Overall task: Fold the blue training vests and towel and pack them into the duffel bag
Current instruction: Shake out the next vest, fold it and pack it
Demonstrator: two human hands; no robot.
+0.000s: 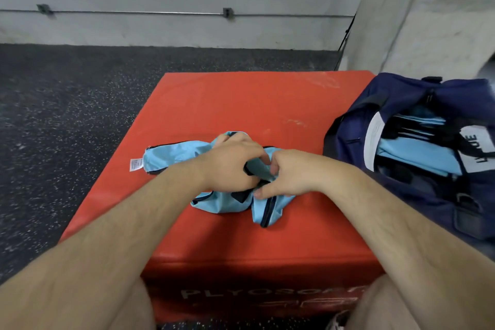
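One blue vest [171,156] crumpled on red plyo box [241,104]; I see left hand [231,161] and right hand [290,177] both gripping it; duffel bag [346,148] open just right.

A red padded plyo box [241,104] stands on a speckled black rubber floor [67,104]. On its top lie a crumpled light-blue training vest [166,155], near the middle, and an open navy duffel bag [348,142] at its right side.
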